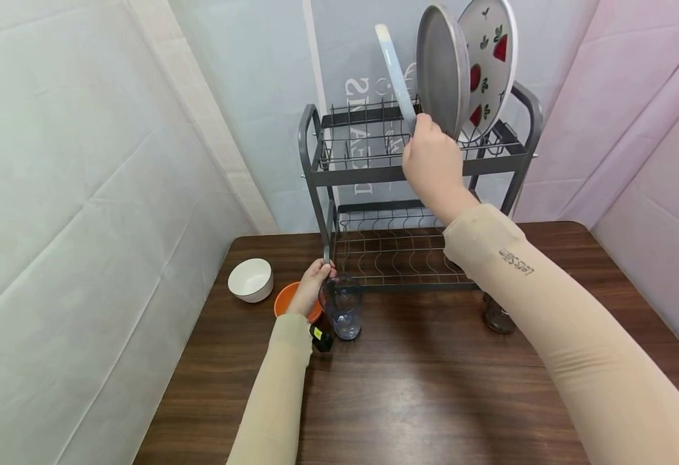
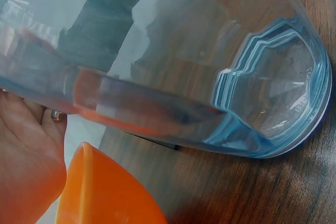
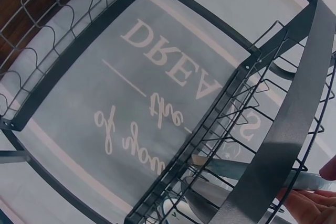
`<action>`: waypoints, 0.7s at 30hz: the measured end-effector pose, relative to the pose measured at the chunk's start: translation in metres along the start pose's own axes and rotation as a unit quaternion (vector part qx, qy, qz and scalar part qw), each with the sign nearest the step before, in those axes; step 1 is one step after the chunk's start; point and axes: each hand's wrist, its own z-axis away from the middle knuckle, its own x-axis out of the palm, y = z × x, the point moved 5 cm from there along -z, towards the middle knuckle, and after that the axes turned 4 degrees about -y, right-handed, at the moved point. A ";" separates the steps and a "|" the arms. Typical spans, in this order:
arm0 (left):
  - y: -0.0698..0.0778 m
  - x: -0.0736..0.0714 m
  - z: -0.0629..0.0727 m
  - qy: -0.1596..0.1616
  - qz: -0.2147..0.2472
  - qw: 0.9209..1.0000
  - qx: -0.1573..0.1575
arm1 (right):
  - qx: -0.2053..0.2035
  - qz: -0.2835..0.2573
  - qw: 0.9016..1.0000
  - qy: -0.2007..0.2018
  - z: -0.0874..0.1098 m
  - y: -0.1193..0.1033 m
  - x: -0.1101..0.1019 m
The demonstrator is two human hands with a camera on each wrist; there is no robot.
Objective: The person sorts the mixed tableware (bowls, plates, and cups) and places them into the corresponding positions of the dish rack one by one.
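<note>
At the dish rack's top tier, my right hand grips the lower end of a narrow light blue strip with a cream tip; its kind is unclear. It tilts up and left above the wires. Beside that hand a round grey pan stands on edge, with a strawberry-patterned plate behind it. Down at the left, my left hand holds the foot of the rack's front leg, its fingers partly hidden. A clear bluish pitcher stands against this hand and fills much of the left wrist view.
An orange bowl sits partly behind the left hand, and a white bowl lies farther left. Under the right forearm a dark glass jar stands on the wooden table. Curtains hang behind and at both sides.
</note>
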 end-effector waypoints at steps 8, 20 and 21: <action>0.000 0.000 0.001 -0.003 0.006 1.000 -0.009 | -0.009 -0.003 1.000 0.007 0.012 0.002 0.002; 0.001 0.001 0.002 -0.006 0.013 1.000 -0.008 | -0.049 -0.035 0.998 0.028 0.035 -0.005 -0.003; 0.001 0.001 0.002 -0.006 0.012 1.000 -0.007 | -0.050 -0.037 0.998 0.027 0.037 -0.005 -0.004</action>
